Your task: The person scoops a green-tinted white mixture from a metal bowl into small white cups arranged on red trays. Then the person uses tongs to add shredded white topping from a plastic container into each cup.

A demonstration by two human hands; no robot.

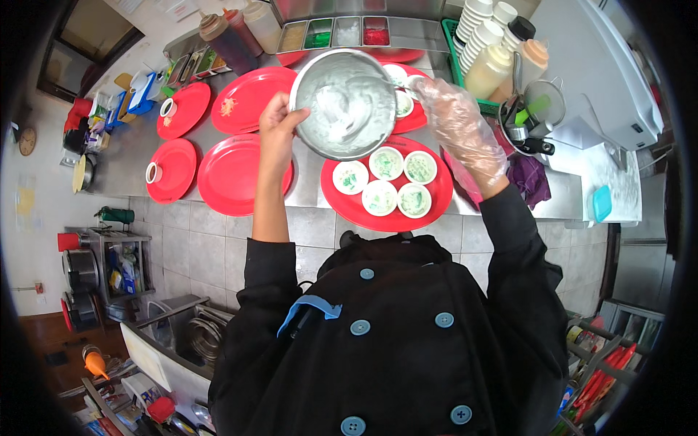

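Note:
My left hand (281, 128) is bare and grips the rim of a steel mixing bowl (311, 136), its thumb inside the edge. A white, creamy mixture (341, 111) is smeared over the bowl's inside. My right hand (458, 122), in a clear plastic glove, holds the handle of a utensil that reaches into the bowl; its head is coated and hard to make out. Below the bowl, a red oval plate (390, 218) carries several white cups (379, 198) with a pale filling and green bits. Behind my right hand, another red plate (417, 120) holds more such cups (403, 103).
Red plates (234, 185) stand on the steel counter at left, some with small cups (154, 173) or shreds. Squeeze bottles (221, 41) and steel topping pans (319, 35) line the back. At right are a green basket (450, 38), a utensil container (515, 136) and a purple cloth (528, 180).

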